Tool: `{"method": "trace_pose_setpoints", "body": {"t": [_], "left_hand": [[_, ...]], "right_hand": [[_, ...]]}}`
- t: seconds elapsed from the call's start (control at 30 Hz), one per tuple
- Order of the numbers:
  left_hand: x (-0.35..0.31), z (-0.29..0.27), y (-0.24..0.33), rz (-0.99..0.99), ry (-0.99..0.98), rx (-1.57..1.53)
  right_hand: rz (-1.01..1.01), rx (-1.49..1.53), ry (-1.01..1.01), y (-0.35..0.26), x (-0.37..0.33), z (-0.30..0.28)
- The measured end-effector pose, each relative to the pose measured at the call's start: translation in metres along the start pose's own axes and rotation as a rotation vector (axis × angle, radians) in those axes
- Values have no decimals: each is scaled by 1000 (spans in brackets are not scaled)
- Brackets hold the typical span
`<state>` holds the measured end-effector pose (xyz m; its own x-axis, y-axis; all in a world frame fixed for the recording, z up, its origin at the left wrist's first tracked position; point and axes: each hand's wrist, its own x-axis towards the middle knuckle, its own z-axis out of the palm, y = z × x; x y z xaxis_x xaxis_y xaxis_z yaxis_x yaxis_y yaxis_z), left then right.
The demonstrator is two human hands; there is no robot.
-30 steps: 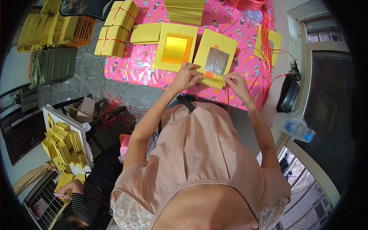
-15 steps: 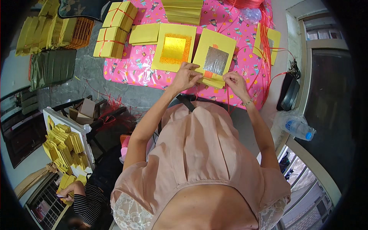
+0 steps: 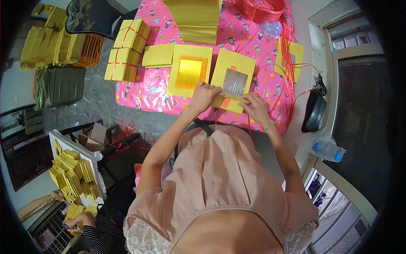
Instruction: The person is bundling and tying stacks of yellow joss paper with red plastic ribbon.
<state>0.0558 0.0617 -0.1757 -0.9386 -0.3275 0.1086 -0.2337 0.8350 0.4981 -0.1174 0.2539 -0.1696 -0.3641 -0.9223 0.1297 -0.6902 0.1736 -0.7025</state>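
A yellow paper sheet with a silver foil square [image 3: 235,82] lies near the table's front edge. My left hand [image 3: 206,96] is closed on its near left corner, thumb and fingers together. My right hand [image 3: 256,108] pinches the near right corner. Between the hands the sheet's near edge is raised, and another yellow sheet [image 3: 234,106] with an orange patch shows beneath it. Just left of it lies a yellow paper stack with a gold foil square [image 3: 189,73], close to my left knuckles.
Yellow paper stacks [image 3: 194,21], bundles tied with red string [image 3: 123,63] and a red plastic strand coil [image 3: 264,10] rest on the pink patterned tablecloth [image 3: 144,95]. Red strands hang at the right, near a plastic bottle [image 3: 326,150]. Another person's hand [image 3: 75,221] handles yellow paper at lower left.
The near edge of the silver-foil sheet has come up between my hands, uncovering more of the sheet below. My right hand has moved in toward the left. The whole view has shifted slightly.
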Motion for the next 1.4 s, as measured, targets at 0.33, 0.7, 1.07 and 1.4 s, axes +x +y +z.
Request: {"method": "trace_pose_setpoints", "body": {"t": [0.33, 0.7, 1.07, 1.4], "left_hand": [[23, 9, 20, 191, 290, 44], [60, 31, 8, 81, 11, 132], [67, 37, 1, 86, 11, 100], [69, 37, -3, 91, -10, 66]], "right_hand": [[352, 117, 36, 41, 76, -20], [201, -276, 66, 85, 134, -18], [206, -99, -193, 82, 169, 13], [188, -87, -157, 80, 169, 16]]}}
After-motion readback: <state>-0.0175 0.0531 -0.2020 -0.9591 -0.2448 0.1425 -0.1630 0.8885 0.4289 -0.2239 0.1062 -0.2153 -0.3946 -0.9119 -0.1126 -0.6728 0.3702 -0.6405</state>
